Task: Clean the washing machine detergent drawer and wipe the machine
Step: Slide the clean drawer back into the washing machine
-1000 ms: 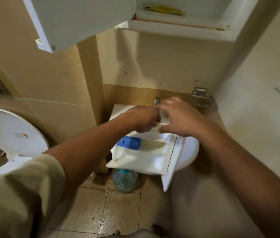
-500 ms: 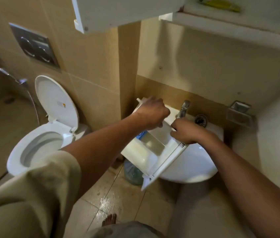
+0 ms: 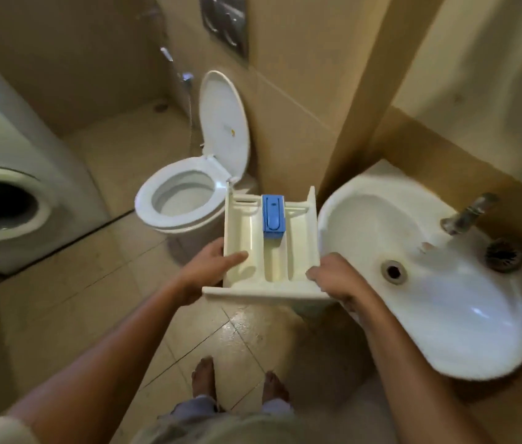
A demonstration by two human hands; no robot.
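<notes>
While the detergent drawer (image 3: 302, 238) is held | left hand (image 3: 210, 269) fingers curl round its side | right hand (image 3: 338, 278) fingers grip its front, beside sink (image 3: 445, 302)

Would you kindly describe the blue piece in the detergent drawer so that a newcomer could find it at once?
Between the white toilet and the white ceramic washbasin, the left hand and right hand hold a cream plastic detergent drawer. In its middle channel, toward the far end, sits a rectangular blue plastic insert, the only coloured part there.

Cream detergent drawer (image 3: 272, 261) with blue insert (image 3: 273, 217); white sink (image 3: 445, 302), white toilet (image 3: 183, 200).
</notes>
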